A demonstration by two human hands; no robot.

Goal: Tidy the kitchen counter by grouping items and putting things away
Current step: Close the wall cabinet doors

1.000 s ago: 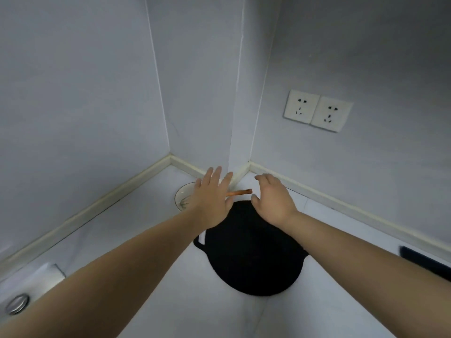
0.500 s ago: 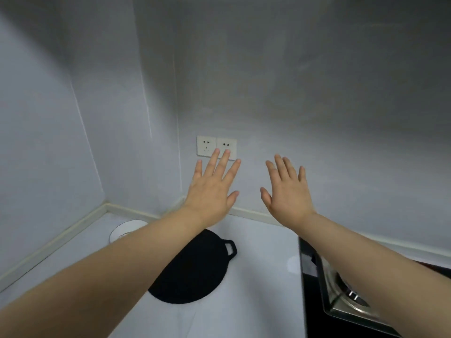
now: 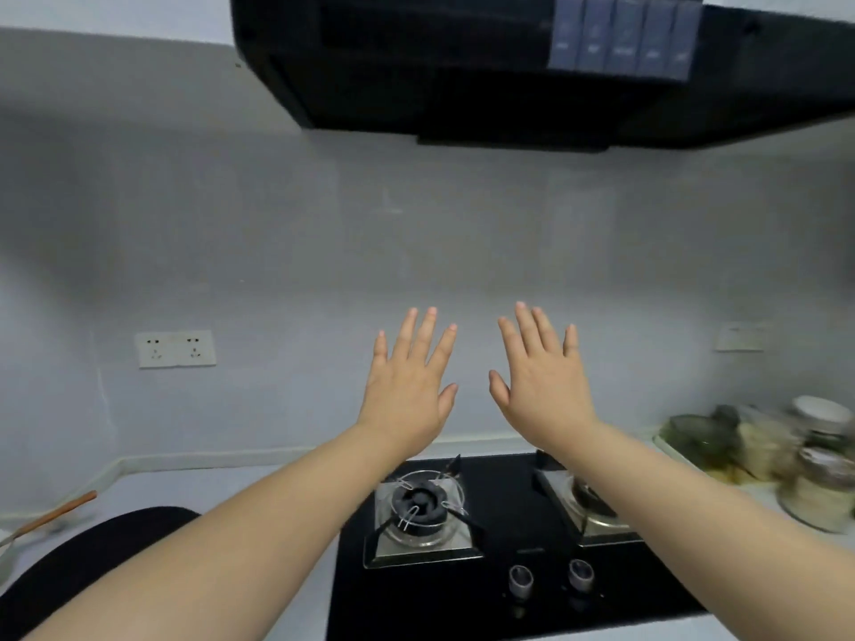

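My left hand (image 3: 407,386) and my right hand (image 3: 543,384) are raised side by side in front of the grey wall, above the stove, fingers straight and spread, holding nothing. A black round pan (image 3: 88,562) lies on the white counter at the lower left, partly hidden by my left forearm. Beside it an orange-handled utensil (image 3: 55,513) rests in a white dish (image 3: 5,555) at the left edge. Blurred glass jars (image 3: 819,474) and food items in a tray (image 3: 694,437) stand on the counter at the right.
A black two-burner gas stove (image 3: 499,538) with two knobs fills the counter's middle. A black range hood (image 3: 509,67) hangs overhead. A double wall socket (image 3: 176,348) is at the left, a switch plate (image 3: 740,337) at the right.
The view has swung right from the corner to the stove. Both hands lifted off the black pan and utensil, opened flat and now hover over the burners.
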